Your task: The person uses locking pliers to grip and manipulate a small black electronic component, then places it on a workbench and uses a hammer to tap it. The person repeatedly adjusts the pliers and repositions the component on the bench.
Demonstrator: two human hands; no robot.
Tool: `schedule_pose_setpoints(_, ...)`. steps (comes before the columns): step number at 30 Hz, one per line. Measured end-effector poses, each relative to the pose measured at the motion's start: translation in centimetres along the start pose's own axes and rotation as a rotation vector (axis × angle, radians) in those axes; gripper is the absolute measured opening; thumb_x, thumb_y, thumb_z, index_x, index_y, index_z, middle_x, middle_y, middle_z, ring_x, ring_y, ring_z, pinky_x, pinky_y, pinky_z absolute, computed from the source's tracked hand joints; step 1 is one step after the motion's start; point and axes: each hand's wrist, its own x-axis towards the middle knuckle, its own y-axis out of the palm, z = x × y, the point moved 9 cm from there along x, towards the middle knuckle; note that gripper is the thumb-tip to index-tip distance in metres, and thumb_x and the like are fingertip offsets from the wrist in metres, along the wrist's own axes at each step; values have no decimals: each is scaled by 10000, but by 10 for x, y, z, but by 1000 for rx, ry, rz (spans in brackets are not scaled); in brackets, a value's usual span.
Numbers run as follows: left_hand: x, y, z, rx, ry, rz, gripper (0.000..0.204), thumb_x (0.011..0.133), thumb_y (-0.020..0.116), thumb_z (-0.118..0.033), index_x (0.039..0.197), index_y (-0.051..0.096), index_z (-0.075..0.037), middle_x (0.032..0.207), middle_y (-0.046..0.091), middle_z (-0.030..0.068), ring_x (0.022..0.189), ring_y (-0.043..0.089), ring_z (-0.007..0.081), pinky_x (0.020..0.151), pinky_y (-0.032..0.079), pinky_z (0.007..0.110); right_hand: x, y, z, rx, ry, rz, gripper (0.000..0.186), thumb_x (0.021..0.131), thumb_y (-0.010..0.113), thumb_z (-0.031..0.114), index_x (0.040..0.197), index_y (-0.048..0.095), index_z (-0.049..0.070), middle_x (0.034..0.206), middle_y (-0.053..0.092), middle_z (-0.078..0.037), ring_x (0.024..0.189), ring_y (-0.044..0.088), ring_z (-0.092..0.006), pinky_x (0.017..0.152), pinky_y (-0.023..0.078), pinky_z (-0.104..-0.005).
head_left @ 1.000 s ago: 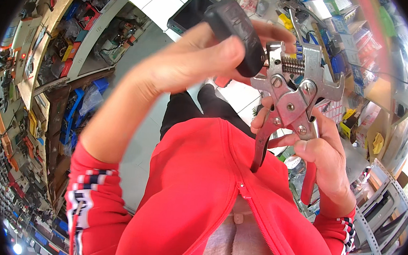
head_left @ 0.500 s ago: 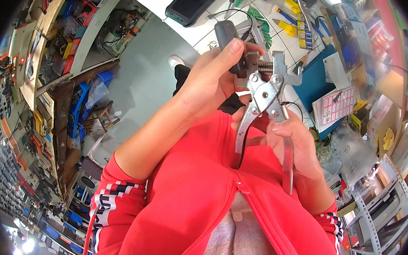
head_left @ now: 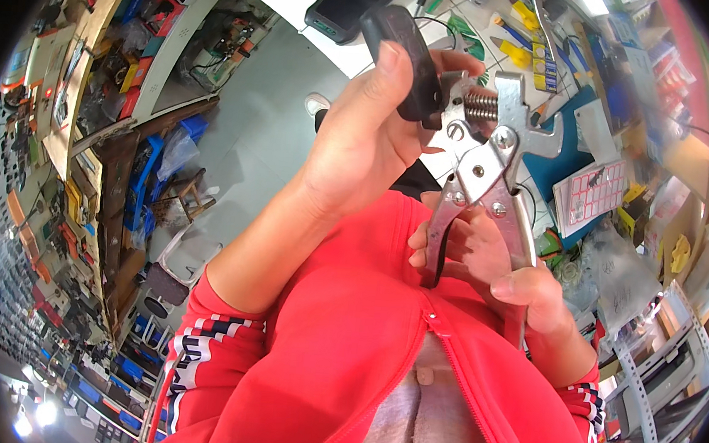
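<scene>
A silver pair of lever pliers (head_left: pixel 483 175) with riveted joints and a coil spring at the jaw end is held upright before my chest. My right hand (head_left: pixel 486 248) wraps around its two handles from below, with the thumb over the right-hand one. My left hand (head_left: pixel 356 142) is closed on a black oblong piece (head_left: pixel 412 68) with rounded ends, the thumb lying along its near side. That piece sits against the left side of the pliers' jaws. My fingers hide where the two meet, so I cannot tell how they are joined.
Beyond my hands stands a white tiled table bearing a black handheld device (head_left: pixel 351 5) and yellow-handled tools (head_left: pixel 515 53). To the right are a red-and-white label sheet (head_left: pixel 591 196) and a clear plastic bag (head_left: pixel 617 271). Cluttered shelves (head_left: pixel 147 55) line the left side.
The pliers have shifted slightly right and look larger, with their jaws tilted a little more to the right. The black piece has risen with my left hand. Both hands keep their grip.
</scene>
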Motion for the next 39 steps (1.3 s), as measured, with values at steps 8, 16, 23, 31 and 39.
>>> schedule_pose_setpoints(8,-9,-6,-48,-48,79,-111,784,886,339,-670,1292,388,-2,1246,490,145,1095,547,234,867,491,356,13,25,25,-215,29,24,843,686,607,261,1403,286,-42,1220,495,-166,1085,520,-249,961,389,-377)
schedule_pose_setpoints(16,-34,-34,-67,102,180,-277,739,896,358,-651,1260,422,-11,1144,532,112,990,565,176,811,513,331,28,35,20,-326,138,-89,922,600,634,277,1377,278,-67,1243,477,-190,1152,496,-279,1017,355,-391)
schedule_pose_setpoints(23,-57,-59,-61,225,312,-199,815,818,365,-729,1300,371,-71,1272,472,100,1113,537,196,892,493,349,36,52,10,-357,173,-23,935,582,642,261,1372,276,-77,1299,432,-209,1217,439,-296,1060,289,-415)
schedule_pose_setpoints(31,-69,-69,-61,108,356,-221,855,786,411,-748,1274,374,-46,1187,500,65,1039,544,148,865,466,301,38,61,-1,-306,245,-130,1100,495,679,278,1425,182,-38,1330,411,-287,1248,420,-347,1086,253,-420)
schedule_pose_setpoints(39,-64,-78,-62,6,349,-222,852,797,402,-740,1267,373,-30,1169,506,67,969,571,134,818,506,289,45,66,5,-335,269,-185,1177,516,693,344,1450,86,-37,1387,334,-317,1298,366,-376,1089,253,-429)
